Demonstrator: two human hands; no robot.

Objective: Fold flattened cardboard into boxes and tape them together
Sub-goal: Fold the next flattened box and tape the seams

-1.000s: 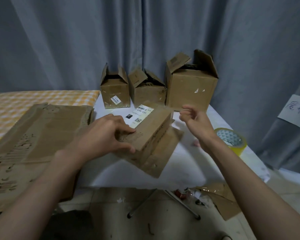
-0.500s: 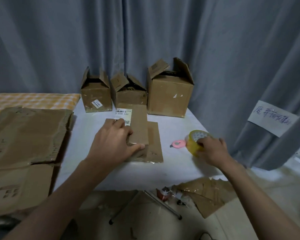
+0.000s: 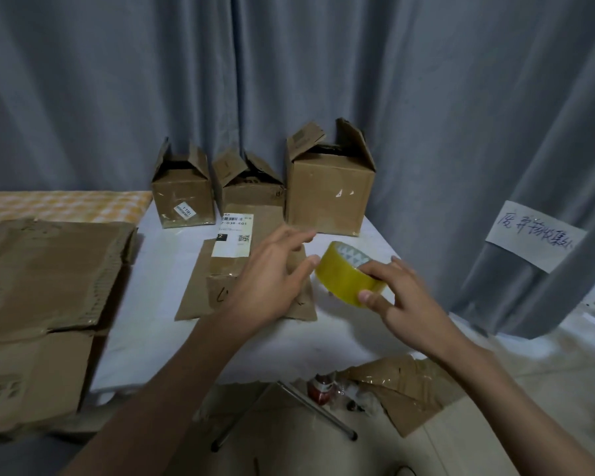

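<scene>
A stack of flat cardboard sheets fills the left, leaving bare white desk beside the flattened box, whose long axis runs away toward three standing boxes. The left hand hovers over it, fingers spread. The right hand pinches the tilted yellow tape roll above the desk's right edge.

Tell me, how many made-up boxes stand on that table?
3, in a row at the table's back edge: small box left, middle box, biggest box right. Nothing seems hidden.
</scene>
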